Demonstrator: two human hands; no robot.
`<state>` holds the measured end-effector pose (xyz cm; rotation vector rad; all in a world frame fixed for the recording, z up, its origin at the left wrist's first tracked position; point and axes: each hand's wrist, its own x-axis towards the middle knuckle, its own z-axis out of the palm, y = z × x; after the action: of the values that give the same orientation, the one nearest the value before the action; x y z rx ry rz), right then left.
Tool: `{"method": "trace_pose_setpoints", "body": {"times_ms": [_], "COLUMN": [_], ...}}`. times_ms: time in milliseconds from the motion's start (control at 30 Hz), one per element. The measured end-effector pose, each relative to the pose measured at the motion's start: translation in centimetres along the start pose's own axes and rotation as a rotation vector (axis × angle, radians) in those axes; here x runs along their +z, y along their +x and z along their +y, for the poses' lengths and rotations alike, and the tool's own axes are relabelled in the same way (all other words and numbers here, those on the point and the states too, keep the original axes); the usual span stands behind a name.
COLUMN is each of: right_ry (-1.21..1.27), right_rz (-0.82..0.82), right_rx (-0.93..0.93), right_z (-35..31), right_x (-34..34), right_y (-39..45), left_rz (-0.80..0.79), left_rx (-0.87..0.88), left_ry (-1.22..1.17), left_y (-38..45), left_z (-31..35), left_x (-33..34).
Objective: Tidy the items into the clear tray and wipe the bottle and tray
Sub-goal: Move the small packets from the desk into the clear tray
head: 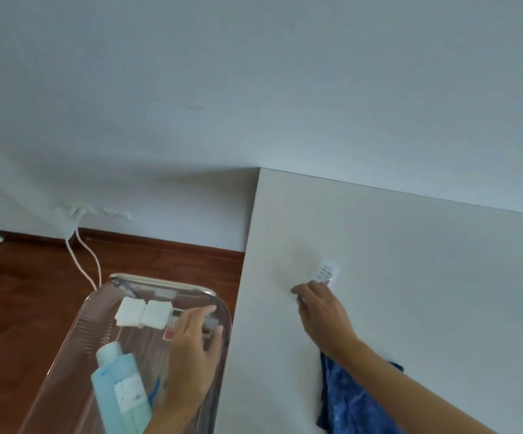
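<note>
Risk: the clear tray [103,311] appeared to hang beside the left edge of the white table [410,277], over the wooden floor [19,308]; what supported it could not be told, and a push from the hand inside might have tipped it.
Second risk: the small white packet [327,270] looked slight, and a pinch on one corner could have let it slip back onto the table.
Left hand: the left hand [191,349] reached into the tray with fingers spread wide, apparently holding nothing.
Right hand: the right hand [319,311] closed its fingertips on the packet, near the table's left edge.
Tray contents: a blue bottle [119,383] lay on its side at the near end; two white pads [144,313] sat toward the far end, beside small cards partly hidden by the left hand.
Cloth: a blue cloth [351,399] lay on the table by the near edge, under the right forearm.
Outstanding: judging by this, the packet remained outside the tray.
</note>
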<state>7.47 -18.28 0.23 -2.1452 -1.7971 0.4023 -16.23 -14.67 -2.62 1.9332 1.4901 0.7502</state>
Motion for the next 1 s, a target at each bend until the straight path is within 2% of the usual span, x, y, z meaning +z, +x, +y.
{"method": "trace_pose_setpoints", "body": {"times_ms": [167, 367, 467, 633, 800, 1000], "right_ry": [-0.118, -0.24, -0.265, -0.232, -0.174, -0.055], "right_rz": [-0.059, -0.286, -0.334, -0.253, -0.247, -0.185], "right_rx": [0.189, 0.119, 0.095, 0.122, 0.144, 0.077], "right_z": [6.6, 9.0, 9.8, 10.9, 11.3, 7.6], "right_x": [-2.5, -2.4, -1.9, -1.6, -1.4, -0.6], "right_y": [1.5, 2.9, 2.9, 2.7, 2.0, 1.2], "left_rz": [-0.222, -0.442, -0.496, -0.434, -0.394, -0.181], "left_rx": [0.178, 0.286, 0.322, 0.318, 0.257, 0.145], "left_ry": [-0.027, 0.139, 0.186, 0.236, 0.202, 0.02], "left_y": [2.1, 4.5, 4.9, 4.5, 3.3, 0.6], "left_z": [4.5, 7.6, 8.2, 7.9, 7.3, 5.5], "left_x": [5.4, 12.1, 13.9, 14.7, 13.1, 8.0]}}
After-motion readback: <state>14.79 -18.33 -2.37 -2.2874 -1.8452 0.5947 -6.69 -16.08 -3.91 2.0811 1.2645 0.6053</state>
